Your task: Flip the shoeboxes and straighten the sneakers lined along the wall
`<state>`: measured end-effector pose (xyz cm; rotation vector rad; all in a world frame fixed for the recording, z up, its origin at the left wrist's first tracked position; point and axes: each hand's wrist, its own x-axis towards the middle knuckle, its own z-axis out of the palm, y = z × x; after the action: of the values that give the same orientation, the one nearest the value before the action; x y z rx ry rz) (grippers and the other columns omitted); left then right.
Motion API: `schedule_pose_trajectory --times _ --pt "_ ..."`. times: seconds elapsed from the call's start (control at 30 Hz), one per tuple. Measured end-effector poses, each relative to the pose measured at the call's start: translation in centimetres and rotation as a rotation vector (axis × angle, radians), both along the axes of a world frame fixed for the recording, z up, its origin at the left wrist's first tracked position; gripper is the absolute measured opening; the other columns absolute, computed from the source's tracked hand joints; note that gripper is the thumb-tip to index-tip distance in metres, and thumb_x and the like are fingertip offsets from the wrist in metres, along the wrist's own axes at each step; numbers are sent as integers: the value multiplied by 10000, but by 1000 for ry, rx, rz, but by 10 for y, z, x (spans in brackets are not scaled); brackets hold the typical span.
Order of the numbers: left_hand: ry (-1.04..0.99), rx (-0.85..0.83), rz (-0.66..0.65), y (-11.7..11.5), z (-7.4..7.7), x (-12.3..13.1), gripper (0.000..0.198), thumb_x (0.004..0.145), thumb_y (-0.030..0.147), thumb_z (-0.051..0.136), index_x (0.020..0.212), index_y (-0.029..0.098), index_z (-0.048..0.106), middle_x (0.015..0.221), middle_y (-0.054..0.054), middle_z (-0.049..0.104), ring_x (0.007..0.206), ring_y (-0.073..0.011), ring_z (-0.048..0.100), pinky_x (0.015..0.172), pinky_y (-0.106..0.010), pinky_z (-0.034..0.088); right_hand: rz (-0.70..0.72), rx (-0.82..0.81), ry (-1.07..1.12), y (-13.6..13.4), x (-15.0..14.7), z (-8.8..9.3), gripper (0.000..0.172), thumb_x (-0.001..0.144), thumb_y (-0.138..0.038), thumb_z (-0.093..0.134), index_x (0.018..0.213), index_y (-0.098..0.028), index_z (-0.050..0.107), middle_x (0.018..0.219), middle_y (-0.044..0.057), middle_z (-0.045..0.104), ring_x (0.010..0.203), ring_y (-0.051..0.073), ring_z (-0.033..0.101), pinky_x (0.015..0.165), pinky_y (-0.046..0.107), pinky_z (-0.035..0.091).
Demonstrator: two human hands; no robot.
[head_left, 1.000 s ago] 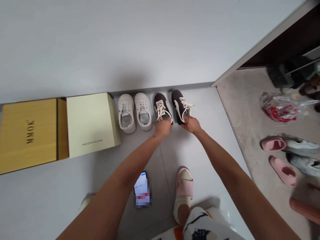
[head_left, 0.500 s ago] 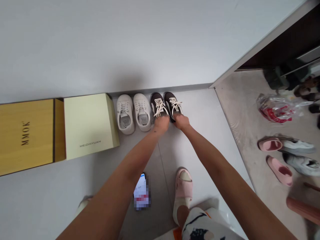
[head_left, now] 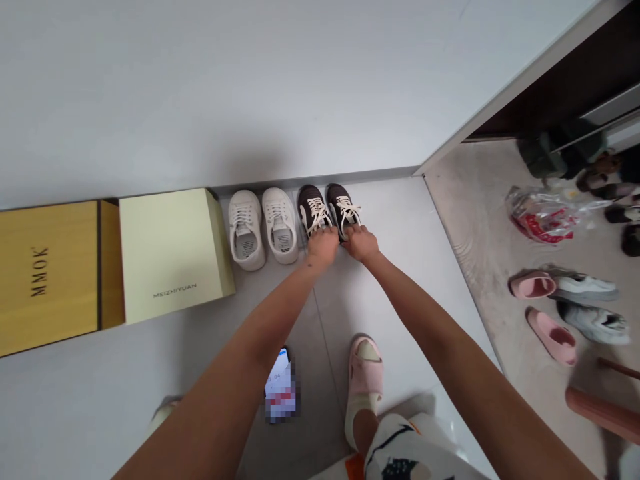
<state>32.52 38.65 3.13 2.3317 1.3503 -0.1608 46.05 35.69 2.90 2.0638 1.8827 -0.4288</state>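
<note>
Two dark brown sneakers with cream laces stand side by side, toes toward the wall. My left hand [head_left: 324, 245] is closed on the heel of the left dark sneaker [head_left: 312, 201]. Likewise, my right hand [head_left: 362, 243] grips the right dark sneaker [head_left: 340, 199] at its heel. Both heels are mostly hidden behind my fingers. Just left of this pair are a white sneaker [head_left: 245, 217] and a second white sneaker [head_left: 278, 212], lined up the same way.
A pale yellow shoebox [head_left: 170, 247] and a gold shoebox [head_left: 50, 273] lie along the wall [head_left: 300, 80] at left. On the floor below my left arm is a phone [head_left: 279, 380]. Pink slippers [head_left: 550, 335], grey sneakers [head_left: 595, 321] and a plastic bag [head_left: 540, 217] lie beyond the threshold.
The whole view has shifted slightly. My fingers have changed position a little at the heels; the dark sneakers stay in about the same place beside the white pair.
</note>
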Motion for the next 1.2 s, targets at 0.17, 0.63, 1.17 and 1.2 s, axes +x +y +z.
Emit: schedule_pose_trajectory --times 0.17,0.63,1.17,1.2 --pt "-92 27 -129 -15 40 -12 314 1000 104 450 1258 93 630 1195 -224 703 1246 -335 627 1048 -440 459 47 122 36 -19 -10 29 304 1024 -253 492 1262 -126 632 1403 236 597 1245 356 516 1007 443 459" --pt "-209 -365 408 -195 56 -338 402 975 509 465 675 244 494 568 15 537 571 -182 550 626 -295 400 655 -404 406 -152 -127 71 272 926 -290 672 1176 -197 725 1134 136 741 1017 294 707 887 389 505" --pt "-782 -311 1139 -81 -32 -408 573 1038 532 456 1498 207 558 1564 -141 572 1481 -248 503 1231 -419 387 -591 43 1022 -43 -343 -31 575 1054 -558 344 1459 -193 527 1461 158 642 1359 266 605 1111 432 500" --pt "-797 -264 1088 -87 -28 -409 601 1030 565 462 1514 219 544 1606 -136 527 1526 -251 443 1259 -432 342 -641 42 1076 -46 -341 -36 585 1047 -577 345 1460 -205 526 1456 146 647 1333 264 622 1089 434 520"
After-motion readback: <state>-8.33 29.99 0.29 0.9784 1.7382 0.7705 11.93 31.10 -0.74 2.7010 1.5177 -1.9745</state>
